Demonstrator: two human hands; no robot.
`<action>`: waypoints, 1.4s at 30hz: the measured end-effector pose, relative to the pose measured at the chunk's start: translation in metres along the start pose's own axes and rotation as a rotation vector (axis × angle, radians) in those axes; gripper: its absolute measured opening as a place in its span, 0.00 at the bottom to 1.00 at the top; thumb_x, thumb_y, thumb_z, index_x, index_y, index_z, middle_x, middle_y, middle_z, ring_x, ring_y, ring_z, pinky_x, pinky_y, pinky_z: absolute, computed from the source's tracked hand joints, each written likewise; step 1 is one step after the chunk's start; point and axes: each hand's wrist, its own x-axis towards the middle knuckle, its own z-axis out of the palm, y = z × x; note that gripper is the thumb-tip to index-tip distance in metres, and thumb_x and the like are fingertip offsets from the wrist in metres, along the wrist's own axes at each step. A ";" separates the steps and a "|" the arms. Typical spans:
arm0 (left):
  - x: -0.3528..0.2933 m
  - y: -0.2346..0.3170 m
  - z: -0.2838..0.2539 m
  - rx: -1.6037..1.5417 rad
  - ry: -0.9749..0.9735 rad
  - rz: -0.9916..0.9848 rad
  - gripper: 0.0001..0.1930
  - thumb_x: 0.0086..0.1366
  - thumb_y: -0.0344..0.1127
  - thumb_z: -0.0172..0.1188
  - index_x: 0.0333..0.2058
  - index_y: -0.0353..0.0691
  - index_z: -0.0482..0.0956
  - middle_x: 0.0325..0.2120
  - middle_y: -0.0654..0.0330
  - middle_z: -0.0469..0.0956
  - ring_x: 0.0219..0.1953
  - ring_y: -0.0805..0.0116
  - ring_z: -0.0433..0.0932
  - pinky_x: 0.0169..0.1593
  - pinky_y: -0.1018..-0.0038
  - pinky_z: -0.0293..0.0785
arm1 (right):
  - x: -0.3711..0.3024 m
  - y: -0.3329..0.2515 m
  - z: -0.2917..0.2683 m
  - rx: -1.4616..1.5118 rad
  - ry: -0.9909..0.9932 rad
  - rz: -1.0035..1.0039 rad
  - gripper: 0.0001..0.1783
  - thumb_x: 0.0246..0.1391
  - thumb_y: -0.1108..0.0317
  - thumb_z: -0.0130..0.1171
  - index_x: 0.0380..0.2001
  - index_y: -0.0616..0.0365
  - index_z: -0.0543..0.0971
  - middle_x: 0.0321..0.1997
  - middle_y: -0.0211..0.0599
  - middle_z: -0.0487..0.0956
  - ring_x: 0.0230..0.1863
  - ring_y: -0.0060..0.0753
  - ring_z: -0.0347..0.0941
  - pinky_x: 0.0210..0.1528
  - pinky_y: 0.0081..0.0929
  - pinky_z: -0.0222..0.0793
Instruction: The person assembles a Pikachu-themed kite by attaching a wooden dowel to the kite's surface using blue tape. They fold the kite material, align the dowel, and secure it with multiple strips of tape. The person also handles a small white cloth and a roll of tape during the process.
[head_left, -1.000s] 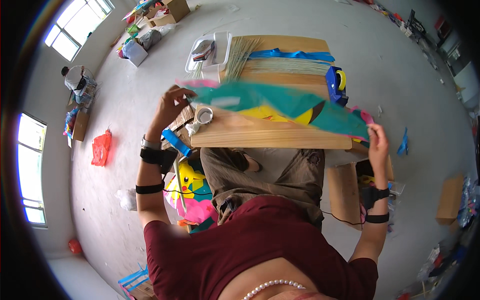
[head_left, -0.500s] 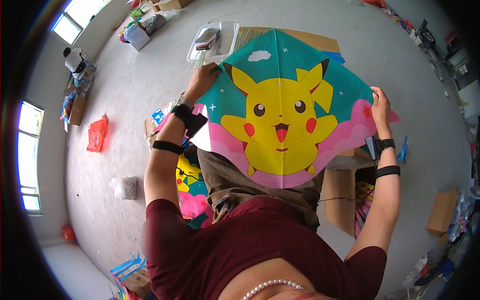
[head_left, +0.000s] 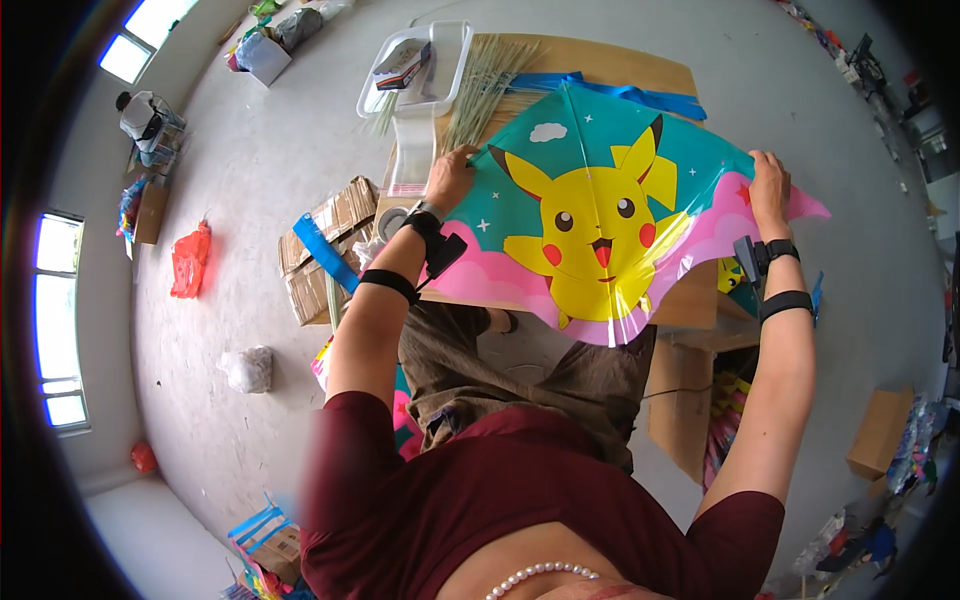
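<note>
A kite (head_left: pixel 600 225) of thin glossy film, green and pink with a yellow cartoon animal, is stretched between my hands over the near part of a brown table (head_left: pixel 630 65). My left hand (head_left: pixel 452 178) is closed on its left edge. At the right edge my right hand (head_left: pixel 769 190) pinches the film, and a pink tip sticks out past it. A spine line runs down the kite's middle, and its lower edge is wavy with bright glare. Thin pale sticks (head_left: pixel 490 85) and blue strips (head_left: pixel 640 98) lie on the table beyond the kite.
A clear plastic bin (head_left: pixel 467 60) with a small dark box (head_left: pixel 403 65) stands at the table's far left. Flattened cardboard (head_left: pixel 350 215) lies left of the table. An open carton (head_left: pixel 680 400) holding colourful pieces is by my right leg. A person (head_left: pixel 150 120) sits far left.
Both hands have carried the kite a little to the right, and its top has dropped lower. The film now bends and shines more, and the sticks and blue strips behind it show more fully.
</note>
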 end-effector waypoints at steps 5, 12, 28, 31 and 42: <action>0.001 -0.006 0.025 -0.024 0.123 0.065 0.22 0.58 0.22 0.56 0.53 0.39 0.78 0.42 0.42 0.82 0.46 0.41 0.80 0.50 0.54 0.76 | 0.011 -0.025 -0.019 -0.117 -0.052 -0.046 0.16 0.60 0.77 0.51 0.50 0.54 0.78 0.48 0.39 0.80 0.54 0.45 0.76 0.55 0.43 0.69; -0.022 0.021 0.051 0.068 0.251 0.223 0.26 0.56 0.22 0.57 0.56 0.38 0.74 0.54 0.46 0.75 0.58 0.43 0.72 0.61 0.55 0.69 | 0.030 -0.043 -0.033 -0.173 -0.046 -0.150 0.11 0.63 0.71 0.49 0.45 0.55 0.77 0.45 0.40 0.80 0.51 0.45 0.77 0.54 0.43 0.69; -0.170 0.129 0.146 0.194 -0.373 0.561 0.31 0.66 0.55 0.60 0.67 0.58 0.69 0.73 0.53 0.54 0.76 0.45 0.45 0.73 0.37 0.41 | 0.039 -0.091 -0.068 -0.158 -0.163 -0.247 0.06 0.61 0.71 0.52 0.39 0.58 0.77 0.35 0.50 0.84 0.40 0.58 0.82 0.39 0.51 0.79; -0.169 0.129 0.145 0.200 -0.380 0.566 0.32 0.67 0.55 0.60 0.67 0.58 0.68 0.73 0.53 0.54 0.76 0.45 0.45 0.72 0.37 0.42 | 0.011 -0.133 -0.081 -0.013 -0.263 -0.125 0.06 0.59 0.72 0.55 0.39 0.58 0.76 0.36 0.55 0.83 0.42 0.63 0.81 0.41 0.53 0.77; -0.168 0.089 0.112 0.201 -0.311 0.533 0.29 0.67 0.42 0.58 0.65 0.42 0.68 0.68 0.51 0.64 0.74 0.52 0.54 0.72 0.40 0.46 | -0.109 -0.251 -0.002 0.863 -0.302 0.324 0.09 0.60 0.67 0.61 0.38 0.62 0.80 0.35 0.52 0.84 0.40 0.58 0.82 0.42 0.47 0.75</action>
